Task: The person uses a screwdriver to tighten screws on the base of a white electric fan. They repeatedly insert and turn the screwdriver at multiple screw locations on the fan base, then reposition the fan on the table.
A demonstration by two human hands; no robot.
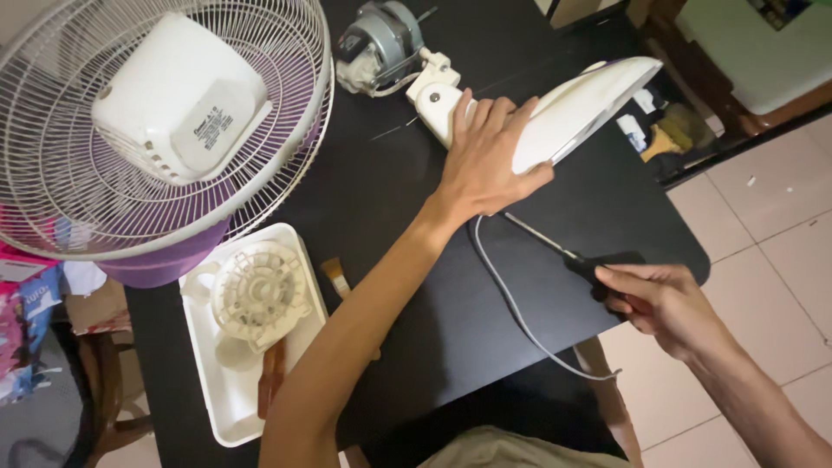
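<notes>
One white wire fan guard (104, 173) lies at the far left over a purple part, cut off by the frame edge, with one white motor cover (178, 95) bearing a small rectangular label on top; below sits one white tray (217, 390) holding round plastic parts; one grey motor (381, 43) lies at the table's far edge; the left hand (485, 160) presses flat, fingers spread, on the white fan base (581, 108); the right hand (663, 299) is closed around one black-handled screwdriver (563, 251), its tip hidden near the base
</notes>
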